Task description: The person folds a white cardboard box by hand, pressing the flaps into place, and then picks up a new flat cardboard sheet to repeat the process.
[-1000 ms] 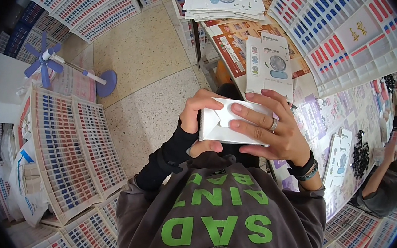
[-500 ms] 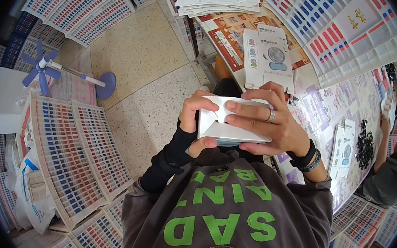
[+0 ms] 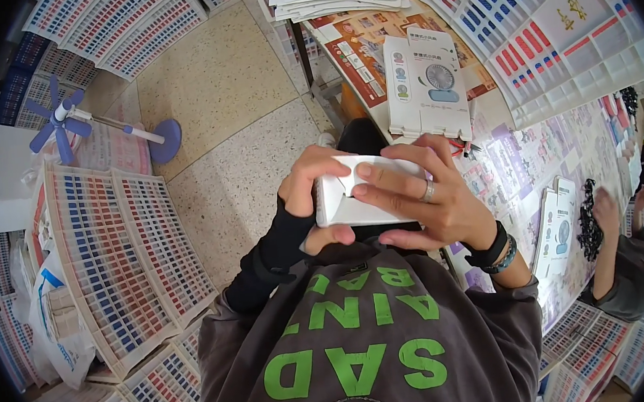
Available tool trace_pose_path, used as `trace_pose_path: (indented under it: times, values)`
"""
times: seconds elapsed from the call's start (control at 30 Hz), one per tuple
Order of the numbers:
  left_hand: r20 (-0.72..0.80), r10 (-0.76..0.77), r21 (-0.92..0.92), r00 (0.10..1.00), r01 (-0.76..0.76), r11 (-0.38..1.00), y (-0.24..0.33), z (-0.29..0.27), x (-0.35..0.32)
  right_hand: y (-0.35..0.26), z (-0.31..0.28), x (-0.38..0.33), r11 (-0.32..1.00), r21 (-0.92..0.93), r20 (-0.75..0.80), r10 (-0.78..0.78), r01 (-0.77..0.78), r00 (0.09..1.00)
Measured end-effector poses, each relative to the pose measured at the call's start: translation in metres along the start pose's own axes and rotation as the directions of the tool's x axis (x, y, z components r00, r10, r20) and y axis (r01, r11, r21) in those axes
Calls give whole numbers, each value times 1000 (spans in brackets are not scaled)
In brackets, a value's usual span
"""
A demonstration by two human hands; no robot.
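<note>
A white cardboard box (image 3: pixel 368 206) is held between both hands in front of my chest, its end with the folded flaps facing up. My left hand (image 3: pixel 317 195) grips the box's left end, thumb along the near side and a finger bent over the flaps. Across the flaps lie two fingers of my right hand (image 3: pixel 432 195), which wears a ring, while its thumb is at the near side. A small dark gap shows where the flaps meet, beside the right fingertips. The underside of the box is hidden.
On the table at right lie flat printed cartons (image 3: pixel 434 84), red-handled pliers (image 3: pixel 464 146), more cartons (image 3: pixel 556 230) and a pile of small black parts (image 3: pixel 589 223). A white rack (image 3: pixel 553 35) of red and blue pieces stands there. A co-worker (image 3: pixel 631 277) sits far right; a purple fan (image 3: pixel 62 120) stands left.
The box has tipped slightly, so its printed near side no longer shows, and the gap between the flaps looks smaller. The co-worker's hand has shifted toward the black parts. My view has moved a little.
</note>
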State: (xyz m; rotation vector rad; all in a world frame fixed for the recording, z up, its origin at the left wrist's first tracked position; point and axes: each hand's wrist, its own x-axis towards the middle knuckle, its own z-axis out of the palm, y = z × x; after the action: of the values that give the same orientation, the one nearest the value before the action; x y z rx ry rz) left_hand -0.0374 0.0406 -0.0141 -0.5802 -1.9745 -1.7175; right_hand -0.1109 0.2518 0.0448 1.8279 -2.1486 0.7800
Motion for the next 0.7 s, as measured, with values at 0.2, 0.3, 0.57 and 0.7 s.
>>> trace_pose_path:
  times: [0.2, 0.3, 0.57, 0.7]
  values:
    - [8, -68, -12, 998, 68, 998, 4, -3, -3, 5, 4, -6, 970, 241, -100, -5, 29, 995]
    - [40, -29, 1, 999, 29, 1000, 7, -2, 0, 5, 2, -7, 963, 270, -124, 13, 21, 992]
    - [112, 56, 81, 992, -65, 995, 16, -7, 5, -5, 4, -11, 977, 206, -159, 79, -46, 984]
    - [5, 104, -39, 995, -104, 994, 5, 3, -4, -3, 0, -13, 956, 291, -232, 29, 41, 972]
